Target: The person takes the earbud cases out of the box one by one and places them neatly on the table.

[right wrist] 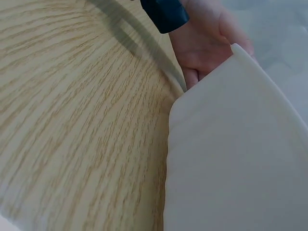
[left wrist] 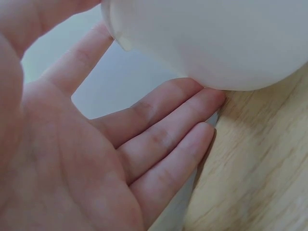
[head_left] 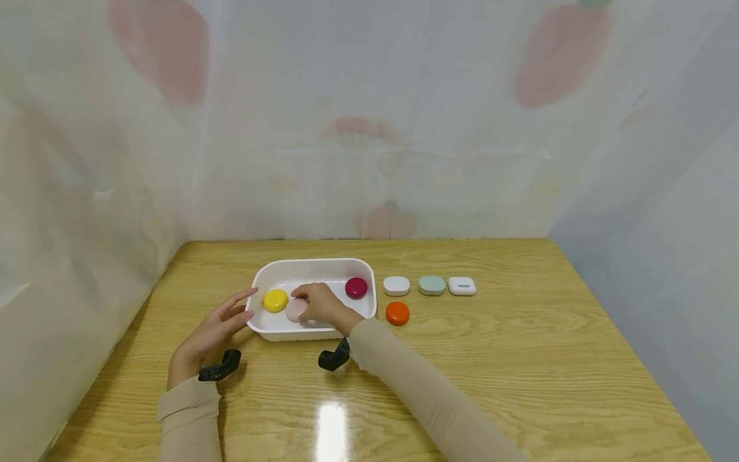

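Grip of the right hand (head_left: 323,303): closed to the width of the pale pink disc (head_left: 296,310), with thumb and fingers set against its sides. The disc is inside the white tray (head_left: 300,334), left of the tray's middle; whether it touches the tray floor cannot be determined. Grip of the left hand (head_left: 209,330): spread wide, fingers mostly straight, touching the tray's left end. In the left wrist view, one finger reaches the rim, while other fingertips meet the lower wall just above the tabletop (head_left: 537,359).

Tray position: closer to the far edge of the tabletop than to the near side, left of centre, long sides roughly parallel to the far edge. Tray contents: a yellow disc (head_left: 275,300), just beside the pale pink disc on the side toward the tabletop's left edge, and a dark red disc (head_left: 356,288) near the tray's right end.

Outside the tray, toward the tabletop's right edge, three small cases form a row parallel to the far edge: a white oval case (head_left: 396,285), a pale green case (head_left: 432,285) and a white earbud-type case (head_left: 462,286). An orange disc (head_left: 397,313) lies nearer the front than the white oval case, just beside the tray.
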A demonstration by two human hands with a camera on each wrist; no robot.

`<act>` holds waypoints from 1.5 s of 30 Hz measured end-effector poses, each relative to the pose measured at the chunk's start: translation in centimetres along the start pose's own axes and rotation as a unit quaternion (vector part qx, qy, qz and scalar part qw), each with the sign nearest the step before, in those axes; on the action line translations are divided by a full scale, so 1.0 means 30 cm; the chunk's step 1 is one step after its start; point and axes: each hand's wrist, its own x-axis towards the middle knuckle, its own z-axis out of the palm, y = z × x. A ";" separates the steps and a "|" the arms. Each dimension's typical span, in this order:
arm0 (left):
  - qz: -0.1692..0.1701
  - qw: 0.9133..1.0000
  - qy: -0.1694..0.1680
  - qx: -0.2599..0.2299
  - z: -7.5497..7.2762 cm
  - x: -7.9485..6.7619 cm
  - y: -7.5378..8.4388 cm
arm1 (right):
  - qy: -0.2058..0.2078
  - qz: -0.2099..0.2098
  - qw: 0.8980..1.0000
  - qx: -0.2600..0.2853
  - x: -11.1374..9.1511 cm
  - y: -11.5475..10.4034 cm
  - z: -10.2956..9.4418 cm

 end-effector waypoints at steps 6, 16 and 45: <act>0.001 1.000 -0.002 0.001 -0.001 0.001 0.001 | -0.001 -0.005 1.000 -0.027 -0.001 -0.003 -0.002; 0.000 1.000 -0.004 0.001 0.002 -0.001 0.009 | 0.040 -0.018 0.999 0.025 -0.017 -0.008 -0.020; 0.009 1.000 0.005 0.011 -0.003 0.002 -0.009 | 0.068 -0.038 0.989 0.122 -0.140 -0.006 -0.099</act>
